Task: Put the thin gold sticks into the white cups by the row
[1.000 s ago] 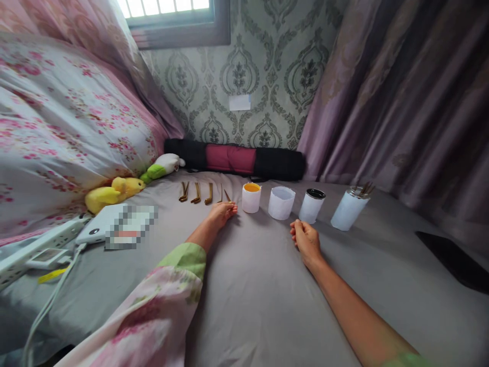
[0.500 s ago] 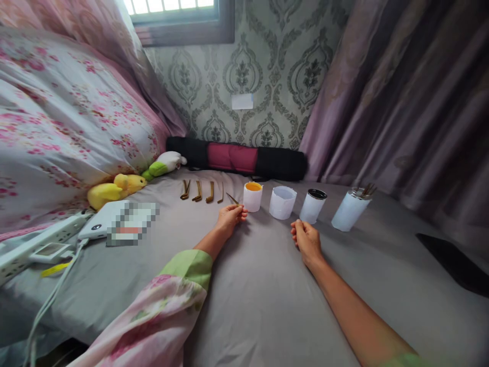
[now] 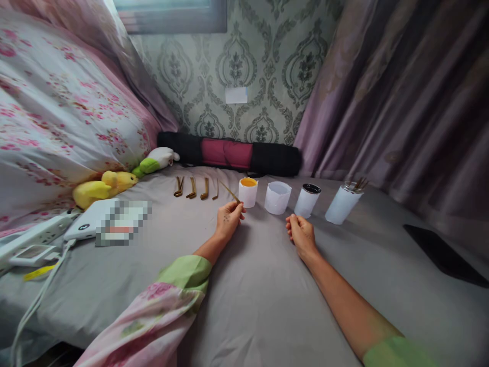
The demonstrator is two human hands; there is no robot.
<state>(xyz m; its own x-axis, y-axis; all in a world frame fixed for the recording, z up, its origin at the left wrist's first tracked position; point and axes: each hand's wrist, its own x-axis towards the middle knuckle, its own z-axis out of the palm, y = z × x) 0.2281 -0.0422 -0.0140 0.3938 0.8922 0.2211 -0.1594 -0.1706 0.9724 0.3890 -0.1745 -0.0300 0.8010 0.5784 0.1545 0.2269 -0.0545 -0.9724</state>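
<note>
My left hand (image 3: pixel 228 220) pinches a thin brown stick (image 3: pixel 230 192) that slants up and to the left, beside the white-wrapped cup with orange inside (image 3: pixel 248 195). On the grey sheet to its left lie several small groups of bent brown sticks (image 3: pixel 191 188) in a row. My right hand (image 3: pixel 301 234) is closed, resting in front of the white-wrapped can with a dark inside (image 3: pixel 305 204); nothing shows in its fingers. Between the hands, farther back, stands a wide white cup (image 3: pixel 277 199). A tall white can (image 3: pixel 343 206) on the right holds several brown sticks.
A black and maroon roll (image 3: pixel 229 154) lies along the wall. To the left are yellow and green-white plush toys (image 3: pixel 107 188), a white power bank (image 3: pixel 89 219), a power strip (image 3: pixel 38 237) and cables. A flat black object (image 3: pixel 445 255) lies at right.
My left hand has raised the stick so that it angles higher. My right hand stays closed by the dark can. The whole view has shifted slightly.
</note>
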